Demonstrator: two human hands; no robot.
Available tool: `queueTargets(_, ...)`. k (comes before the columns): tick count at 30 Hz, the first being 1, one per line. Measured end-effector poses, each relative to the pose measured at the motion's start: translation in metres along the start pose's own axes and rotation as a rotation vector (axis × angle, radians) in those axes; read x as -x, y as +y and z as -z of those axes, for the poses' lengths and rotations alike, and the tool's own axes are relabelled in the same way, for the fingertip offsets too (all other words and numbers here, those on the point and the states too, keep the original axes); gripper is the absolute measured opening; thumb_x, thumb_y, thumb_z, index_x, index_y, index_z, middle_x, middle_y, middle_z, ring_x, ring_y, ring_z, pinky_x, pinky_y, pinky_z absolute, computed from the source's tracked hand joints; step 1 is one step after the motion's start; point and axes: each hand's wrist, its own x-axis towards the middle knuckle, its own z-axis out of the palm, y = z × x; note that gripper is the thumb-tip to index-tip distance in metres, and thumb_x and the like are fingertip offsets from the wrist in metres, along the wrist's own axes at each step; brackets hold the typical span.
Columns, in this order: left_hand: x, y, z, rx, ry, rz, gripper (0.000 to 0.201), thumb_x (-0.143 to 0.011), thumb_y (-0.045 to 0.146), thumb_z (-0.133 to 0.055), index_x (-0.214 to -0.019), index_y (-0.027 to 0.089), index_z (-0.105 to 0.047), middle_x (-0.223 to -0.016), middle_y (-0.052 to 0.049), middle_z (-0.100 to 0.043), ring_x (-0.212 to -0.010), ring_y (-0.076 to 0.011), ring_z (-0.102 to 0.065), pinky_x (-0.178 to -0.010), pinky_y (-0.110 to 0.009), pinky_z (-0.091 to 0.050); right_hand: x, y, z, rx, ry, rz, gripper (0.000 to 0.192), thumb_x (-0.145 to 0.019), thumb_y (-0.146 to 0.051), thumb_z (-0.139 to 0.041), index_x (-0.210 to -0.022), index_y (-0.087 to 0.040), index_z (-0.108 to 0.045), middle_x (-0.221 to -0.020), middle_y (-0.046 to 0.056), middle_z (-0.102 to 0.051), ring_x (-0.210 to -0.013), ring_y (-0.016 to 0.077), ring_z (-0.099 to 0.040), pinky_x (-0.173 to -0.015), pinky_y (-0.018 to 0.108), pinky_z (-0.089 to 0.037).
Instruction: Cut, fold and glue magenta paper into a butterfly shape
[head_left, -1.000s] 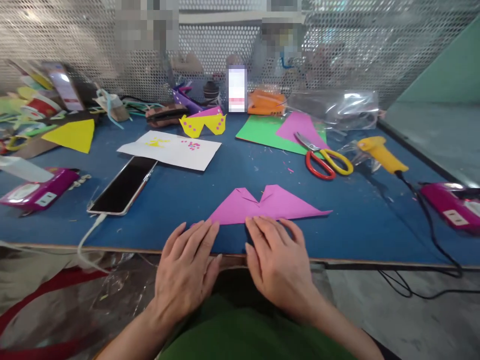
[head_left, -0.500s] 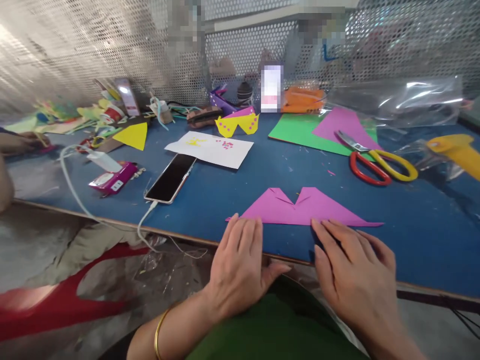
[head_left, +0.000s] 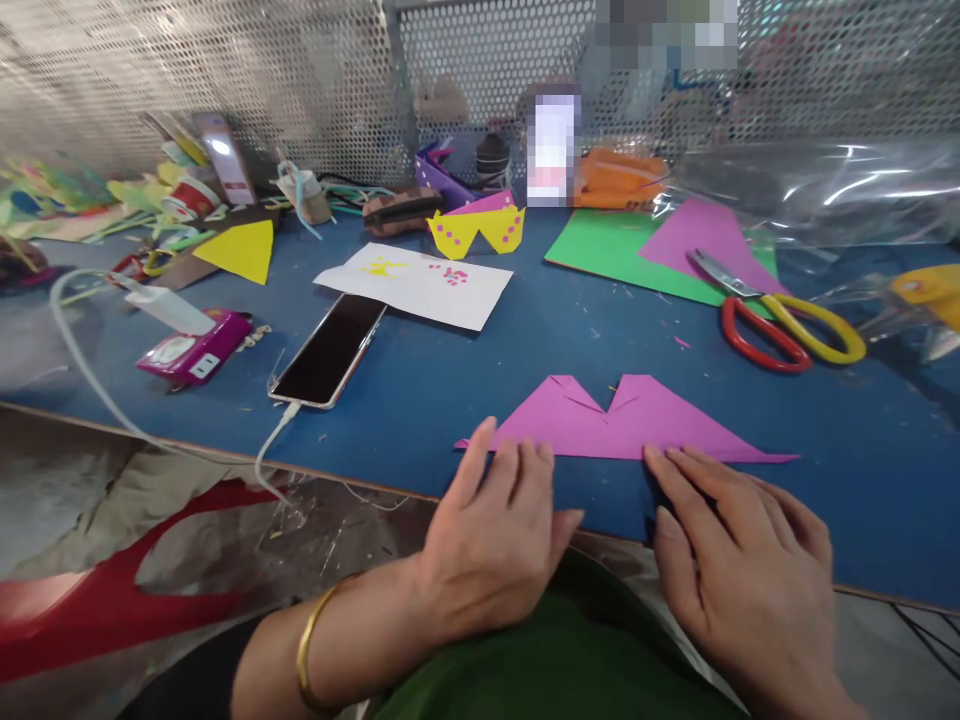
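A folded pink paper shape (head_left: pixel 637 425) with two wing-like points lies flat on the blue table (head_left: pixel 480 370) near its front edge. My left hand (head_left: pixel 499 525) rests palm down at the edge, fingertips touching the paper's lower left corner. My right hand (head_left: pixel 739 565) lies flat beside it, fingertips on the paper's lower right edge. Neither hand grips anything. A gold bangle (head_left: pixel 309 650) sits on my left wrist.
A phone (head_left: pixel 330 350) on a white cable lies left of the paper, beside a white sheet (head_left: pixel 416 285). Red-and-yellow scissors (head_left: pixel 780 320) rest at the right on green (head_left: pixel 600 255) and pink paper. A yellow glue gun (head_left: pixel 930 295), a pink box (head_left: pixel 191 350) and craft clutter line the mesh wall.
The view has swung left, so the table shifted right in frame. My hands have spread apart along the pink paper's lower edge; the paper itself stays put.
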Motion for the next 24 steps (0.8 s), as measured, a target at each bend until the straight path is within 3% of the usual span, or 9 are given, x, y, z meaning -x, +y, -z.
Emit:
queueTargets(7, 0.028, -0.034, 0.016, -0.070, -0.031, 0.062, 0.038, -0.096, 0.024, -0.051, -0.125, 0.003, -0.065, -0.117, -0.013, -0.075, -0.120, -0.0306, -0.064, -0.125, -0.052, -0.018, -0.001, -0.002, -0.002, -0.006, 0.007, -0.023, 0.036, -0.097, -0.021, -0.053, -0.129, -0.009, -0.064, -0.119, 0.018, -0.070, -0.106, 0.0331, -0.069, -0.094, 0.048, -0.045)
queueTargets(17, 0.044, -0.031, 0.013, -0.019, 0.017, 0.172, 0.061, -0.100, 0.050, -0.045, -0.139, 0.003, -0.056, -0.135, -0.019, -0.065, -0.138, -0.0342, -0.050, -0.125, -0.052, -0.020, -0.007, -0.006, 0.000, -0.061, 0.013, -0.060, 0.034, -0.098, -0.021, -0.049, -0.125, -0.008, -0.065, -0.116, 0.016, -0.072, -0.108, 0.0286, -0.066, -0.097, 0.045, -0.044)
queueTargets(20, 0.032, -0.022, 0.014, 0.044, 0.065, 0.033, 0.056, -0.100, 0.042, -0.049, -0.146, 0.010, -0.050, -0.141, -0.013, -0.063, -0.148, -0.0276, -0.038, -0.126, -0.046, -0.021, -0.008, -0.006, 0.001, -0.077, 0.007, -0.068, 0.035, -0.098, -0.020, -0.049, -0.126, -0.007, -0.064, -0.118, 0.016, -0.072, -0.111, 0.0283, -0.065, -0.098, 0.045, -0.043)
queueTargets(24, -0.002, -0.004, 0.004, 0.204, -0.066, -0.240, 0.052, -0.101, 0.042, -0.048, -0.143, 0.010, -0.053, -0.148, -0.007, -0.056, -0.146, -0.0250, -0.041, -0.125, -0.038, -0.025, -0.009, -0.006, 0.001, -0.088, 0.005, -0.080, 0.035, -0.098, -0.021, -0.047, -0.126, -0.009, -0.065, -0.120, 0.015, -0.072, -0.113, 0.0268, -0.064, -0.100, 0.045, -0.042)
